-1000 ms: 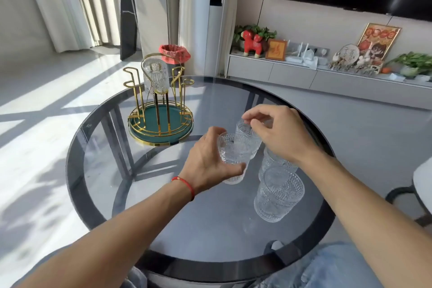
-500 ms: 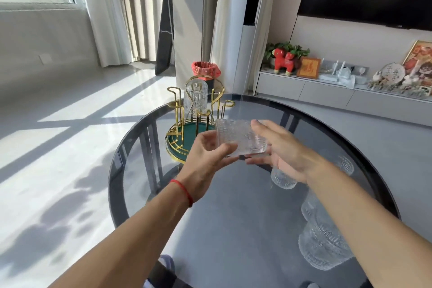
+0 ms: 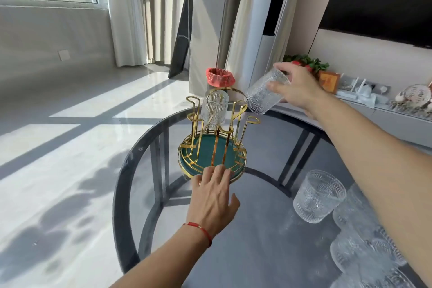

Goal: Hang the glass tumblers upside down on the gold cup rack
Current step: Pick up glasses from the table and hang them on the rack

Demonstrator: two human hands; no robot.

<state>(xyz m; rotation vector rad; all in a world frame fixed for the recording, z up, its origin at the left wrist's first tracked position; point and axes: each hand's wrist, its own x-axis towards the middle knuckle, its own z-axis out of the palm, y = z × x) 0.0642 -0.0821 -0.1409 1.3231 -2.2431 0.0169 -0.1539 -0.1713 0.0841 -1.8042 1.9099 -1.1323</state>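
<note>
The gold cup rack (image 3: 211, 147) with its green base stands on the far part of the round glass table (image 3: 126, 184). One glass tumbler (image 3: 215, 110) hangs upside down on a far prong. My right hand (image 3: 297, 90) holds another tumbler (image 3: 263, 96) tilted mouth-down, above and right of the rack's right prongs. My left hand (image 3: 214, 199) rests with spread fingers on the near rim of the rack's base. Several more tumblers (image 3: 318, 196) stand upright at the table's right, partly under my right forearm.
A bin with a red bag (image 3: 221, 77) stands on the floor behind the rack. A low cabinet (image 3: 383, 112) with ornaments runs along the right wall. Sunlit floor lies left of the table.
My left hand let go of the tumbler and dropped to the rack's base. My right hand carried the tumbler up and over toward the rack, turning it mouth-down. The view swung left.
</note>
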